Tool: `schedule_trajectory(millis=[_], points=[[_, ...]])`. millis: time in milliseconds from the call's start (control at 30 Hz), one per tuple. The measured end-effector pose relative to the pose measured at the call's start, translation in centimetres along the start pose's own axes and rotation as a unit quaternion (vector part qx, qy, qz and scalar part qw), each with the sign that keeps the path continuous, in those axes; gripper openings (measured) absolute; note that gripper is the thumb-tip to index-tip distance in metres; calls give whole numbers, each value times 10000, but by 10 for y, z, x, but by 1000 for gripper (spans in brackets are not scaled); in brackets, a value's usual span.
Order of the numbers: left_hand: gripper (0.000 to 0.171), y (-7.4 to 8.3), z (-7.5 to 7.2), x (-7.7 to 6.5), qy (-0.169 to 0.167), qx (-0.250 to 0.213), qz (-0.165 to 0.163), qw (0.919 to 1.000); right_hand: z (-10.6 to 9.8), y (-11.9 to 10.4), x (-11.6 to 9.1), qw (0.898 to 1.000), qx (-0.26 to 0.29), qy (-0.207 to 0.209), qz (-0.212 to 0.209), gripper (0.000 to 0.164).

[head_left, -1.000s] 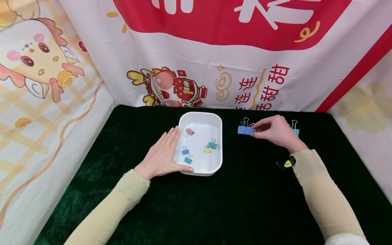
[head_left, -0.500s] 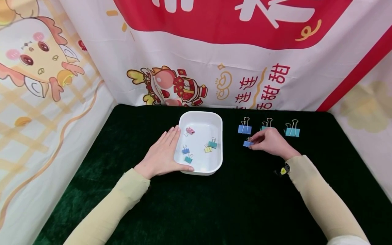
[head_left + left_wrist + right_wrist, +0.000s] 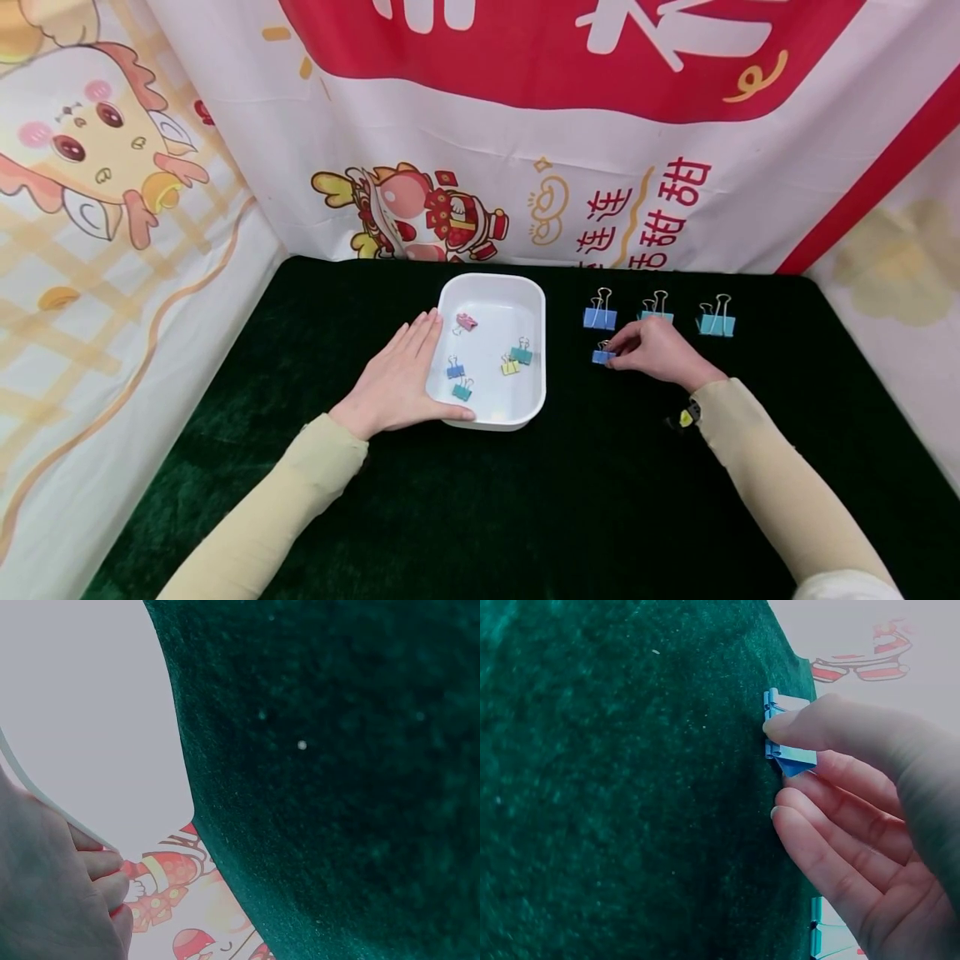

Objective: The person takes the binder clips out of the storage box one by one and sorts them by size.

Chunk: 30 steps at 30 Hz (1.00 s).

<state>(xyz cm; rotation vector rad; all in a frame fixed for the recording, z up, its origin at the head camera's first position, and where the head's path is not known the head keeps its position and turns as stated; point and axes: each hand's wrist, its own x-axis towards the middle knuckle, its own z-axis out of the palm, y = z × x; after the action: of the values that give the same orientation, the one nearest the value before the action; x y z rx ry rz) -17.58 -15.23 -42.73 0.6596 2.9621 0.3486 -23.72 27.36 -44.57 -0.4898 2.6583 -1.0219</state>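
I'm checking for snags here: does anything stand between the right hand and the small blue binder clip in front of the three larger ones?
Nothing visible does: the right hand pinches the small blue binder clip directly. The larger blue clip stands behind it, not between them.

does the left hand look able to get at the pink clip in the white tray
Likely yes: the left hand rests against the white tray holding no clip, and nothing visible covers the pink clip inside.
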Motion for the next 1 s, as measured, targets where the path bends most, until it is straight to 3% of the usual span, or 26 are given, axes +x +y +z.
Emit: schedule_trajectory(millis=[400, 567, 833, 1000], points=[[141, 1, -2, -1, -6, 22, 19, 10000, -2, -2, -1, 10000, 74, 43, -19, 24], [141, 1, -2, -2, -52, 35, 7, 10000, -10, -10, -3, 9992, 139, 369, -10, 35], [143, 2, -2, -2, -75, 73, -4, 9999, -28, -44, -3, 9939, 239, 1051, -251, 47], [144, 2, -2, -2, -68, 108, -3, 9999, -32, -70, -1, 9912, 276, 1203, -481, 46]])
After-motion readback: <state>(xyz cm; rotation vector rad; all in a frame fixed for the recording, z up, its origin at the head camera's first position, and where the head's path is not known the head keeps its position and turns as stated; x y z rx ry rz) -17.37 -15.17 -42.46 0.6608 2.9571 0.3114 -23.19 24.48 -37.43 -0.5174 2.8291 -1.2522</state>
